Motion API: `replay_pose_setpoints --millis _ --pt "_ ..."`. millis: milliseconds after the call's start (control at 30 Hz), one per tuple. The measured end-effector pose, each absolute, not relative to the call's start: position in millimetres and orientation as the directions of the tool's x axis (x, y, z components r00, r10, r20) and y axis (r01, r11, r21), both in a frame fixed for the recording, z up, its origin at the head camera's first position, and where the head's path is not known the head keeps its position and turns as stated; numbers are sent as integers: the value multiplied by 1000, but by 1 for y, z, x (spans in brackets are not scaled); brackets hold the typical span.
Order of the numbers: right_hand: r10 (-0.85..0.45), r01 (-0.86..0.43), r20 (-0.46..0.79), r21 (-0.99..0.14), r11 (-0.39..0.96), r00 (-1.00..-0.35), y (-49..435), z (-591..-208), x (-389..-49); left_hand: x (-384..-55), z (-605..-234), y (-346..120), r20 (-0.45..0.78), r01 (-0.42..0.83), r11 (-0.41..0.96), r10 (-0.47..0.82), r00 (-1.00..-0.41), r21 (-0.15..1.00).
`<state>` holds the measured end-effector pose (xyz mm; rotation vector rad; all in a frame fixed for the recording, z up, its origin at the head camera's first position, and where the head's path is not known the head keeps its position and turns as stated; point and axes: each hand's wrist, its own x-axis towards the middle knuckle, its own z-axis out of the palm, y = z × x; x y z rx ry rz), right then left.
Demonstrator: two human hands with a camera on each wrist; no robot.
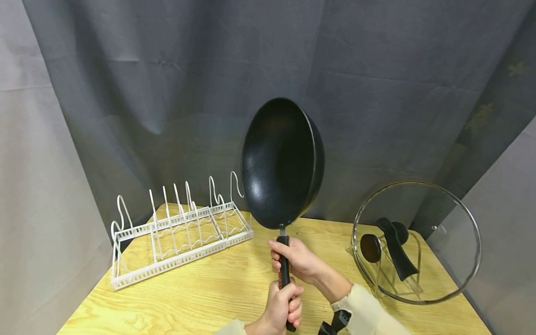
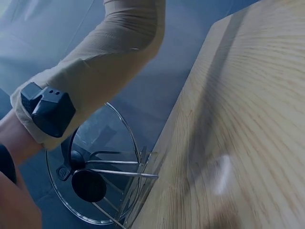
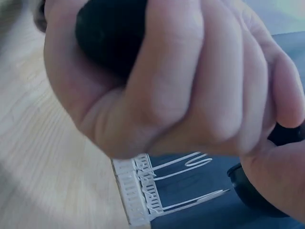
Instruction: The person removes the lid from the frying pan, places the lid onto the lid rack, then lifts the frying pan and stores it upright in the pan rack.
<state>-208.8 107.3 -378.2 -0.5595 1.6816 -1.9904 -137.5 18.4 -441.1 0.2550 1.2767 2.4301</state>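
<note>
A deep black wok [image 1: 276, 167] is held upright in the head view, its inside turned toward me and to the left. My right hand [image 1: 297, 260] grips the upper part of its black handle [image 1: 284, 267], thumb lying along the top near the metal neck. Lower down, my left hand [image 1: 282, 304] wraps round the same handle close to its end. In the right wrist view, the left hand's curled fingers [image 3: 190, 81] fill the picture, with the dark handle end [image 3: 112, 38] showing between thumb and fingers.
On the left of the wooden table [image 1: 201, 288] stands a white wire rack [image 1: 180, 237] with upright dividers. A round glass lid [image 1: 465, 260] with a black handle [image 1: 398, 251] leans in a wire stand [image 1: 418, 251] at the right. A grey curtain [image 1: 188, 93] hangs behind.
</note>
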Motion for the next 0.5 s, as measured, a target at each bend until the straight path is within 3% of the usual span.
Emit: replay_pose_setpoints --millis 500 --pt "-599 29 -29 -1000 9 -800 93 -367 -211 -140 -438 11 38 -227 -576 410 -911 785"
